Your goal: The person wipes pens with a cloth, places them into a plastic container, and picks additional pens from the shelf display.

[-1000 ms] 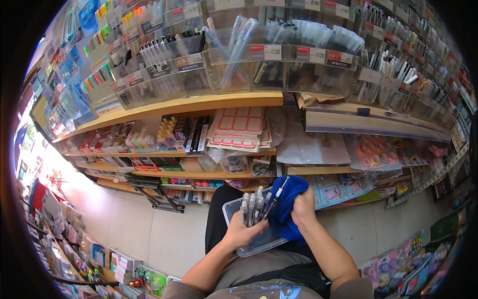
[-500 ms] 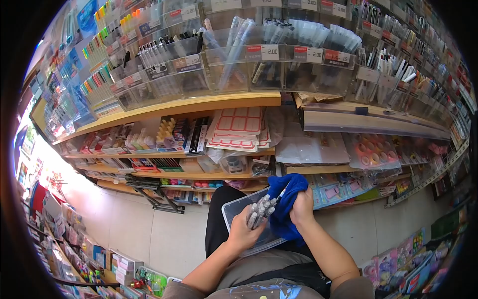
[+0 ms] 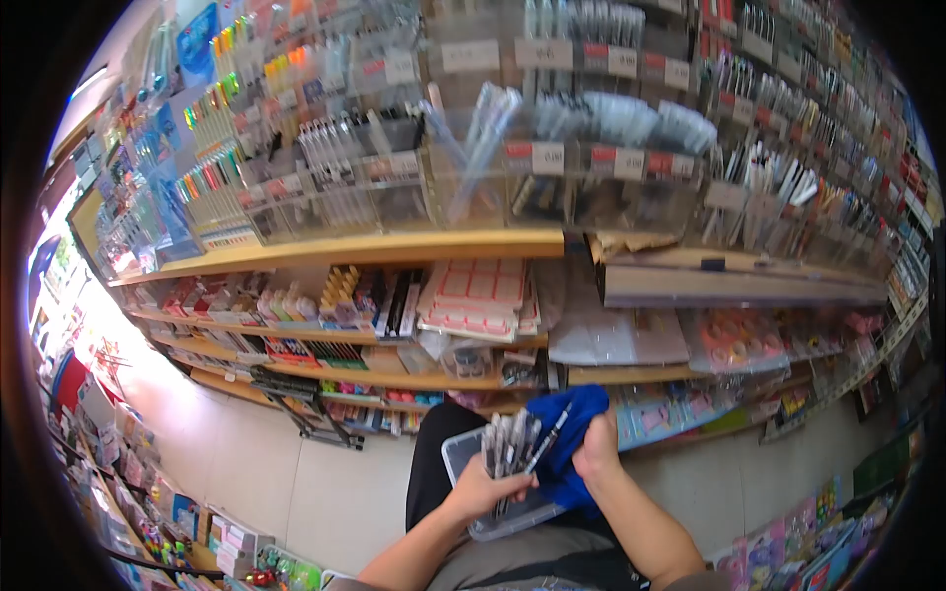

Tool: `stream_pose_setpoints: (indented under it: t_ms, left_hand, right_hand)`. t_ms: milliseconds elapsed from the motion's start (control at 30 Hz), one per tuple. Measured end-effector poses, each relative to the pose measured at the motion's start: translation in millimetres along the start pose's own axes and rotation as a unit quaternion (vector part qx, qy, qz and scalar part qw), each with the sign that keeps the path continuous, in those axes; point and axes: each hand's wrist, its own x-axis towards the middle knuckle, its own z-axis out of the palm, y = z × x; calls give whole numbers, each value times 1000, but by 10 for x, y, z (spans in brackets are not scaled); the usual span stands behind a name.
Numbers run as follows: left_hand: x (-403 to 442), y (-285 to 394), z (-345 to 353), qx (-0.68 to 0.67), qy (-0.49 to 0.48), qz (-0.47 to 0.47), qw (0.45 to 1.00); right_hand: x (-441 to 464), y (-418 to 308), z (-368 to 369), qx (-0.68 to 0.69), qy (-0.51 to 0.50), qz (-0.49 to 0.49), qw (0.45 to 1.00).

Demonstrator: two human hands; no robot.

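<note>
One left hand (image 3: 490, 490), fingers curled round several pens (image 3: 507, 441) too bunched to count; one right hand (image 3: 596, 448), fingers clenched on one blue cloth (image 3: 572, 409); one slanted pen (image 3: 550, 436) between; below, one clear box (image 3: 458, 456); farther, one stack of sheets (image 3: 481, 286).

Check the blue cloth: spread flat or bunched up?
Bunched up: the cloth gathers in loose folds at the right hand, which grips it.

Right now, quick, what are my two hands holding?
Left hand: closed around a bunch of pens.
Right hand: closed, gripping a blue cloth.
</note>
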Motion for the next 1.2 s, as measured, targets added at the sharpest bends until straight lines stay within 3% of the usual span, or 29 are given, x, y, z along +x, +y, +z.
stream_pose_setpoints:
  t_ms: [100,233,367,433,533,600,667,833,967,1100,1200]
  left_hand:
    - [4,-7,1,1,24,9,1000]
    - [8,-60,-65,-68,54,24,996]
    - [-56,-107,-92,-164,-12,9,986]
    - [-72,-93,-131,-233,-55,-12,971]
    - [-83,-117,-183,-330,-92,-34,939]
    - [-79,-118,-193,-361,-103,-34,926]
    - [-47,-154,-232,-352,-89,-41,931]
    - [-30,-171,-252,-362,-92,-37,927]
    - [-29,-101,-188,-284,-40,-29,957]
    - [-25,-81,-96,-185,9,12,983]
    - [-18,-106,-85,-148,38,41,987]
  right_hand:
    - [22,-74,15,-6,-8,39,999]
    - [-2,-33,66,-61,-26,-54,996]
    - [-16,4,-79,101,-148,175,968]
    - [-85,-76,6,121,-197,223,947]
    - [-215,-153,177,108,-190,177,960]
    - [-181,-11,57,15,-206,169,964]
    - [-221,98,-11,-42,-224,156,961]
    - [-177,17,56,-25,-205,143,968]
    - [-119,-22,78,56,-135,126,981]
    - [-168,11,118,47,-115,136,983]
    - [-166,85,20,-71,-230,158,958]
